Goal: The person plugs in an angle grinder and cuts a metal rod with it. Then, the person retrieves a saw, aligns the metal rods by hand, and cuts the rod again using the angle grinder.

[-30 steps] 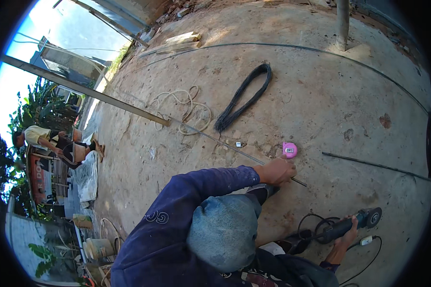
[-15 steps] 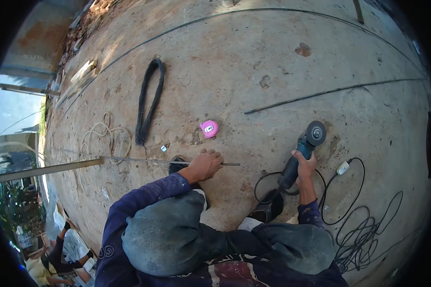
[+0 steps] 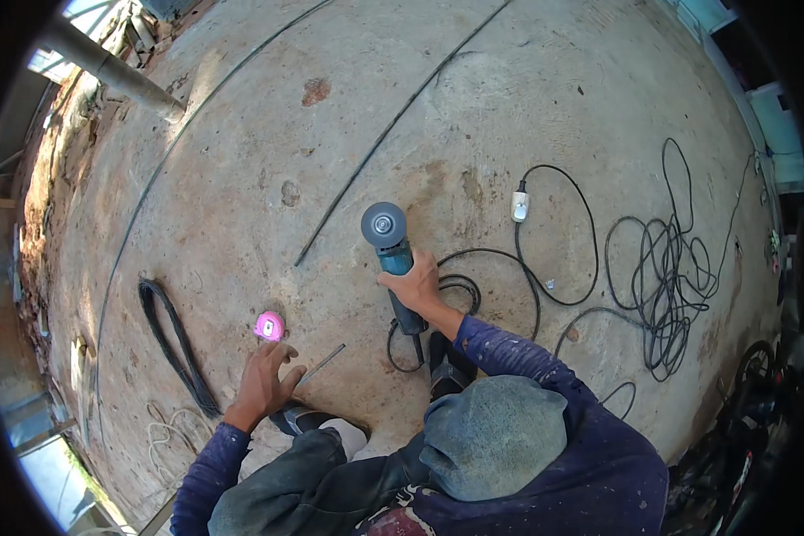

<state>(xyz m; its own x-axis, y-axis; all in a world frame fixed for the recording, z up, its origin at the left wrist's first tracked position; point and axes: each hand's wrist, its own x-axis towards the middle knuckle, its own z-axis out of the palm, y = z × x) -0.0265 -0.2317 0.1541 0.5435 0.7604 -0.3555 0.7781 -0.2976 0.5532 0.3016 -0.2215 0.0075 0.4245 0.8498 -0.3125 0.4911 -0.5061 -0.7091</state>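
My right hand (image 3: 413,284) is wrapped round the body of a teal and black angle grinder (image 3: 406,308). Its grey disc (image 3: 384,225) points away from me, above the concrete. My left hand (image 3: 266,382) is held low by my left shoe, fingers bent and apart. A thin metal rod (image 3: 323,363) runs out from beneath that hand; whether the palm touches it is hidden. Just beyond the fingertips lies a pink tape measure (image 3: 269,326). A looped bundle of black tie wire (image 3: 174,344) rests to its left.
A long dark bar (image 3: 380,143) lies beyond the grinder, and a longer one (image 3: 143,196) curves along the left. Black cable (image 3: 657,295) is heaped at right, with a white connector (image 3: 520,206) nearer. Pale cord (image 3: 165,433) lies lower left; a post (image 3: 121,76) stands far left.
The view has swung to the right, so the floor things appear shifted left. The grinder sits somewhat closer to the dark bar's near end. My left fingers look more bent.
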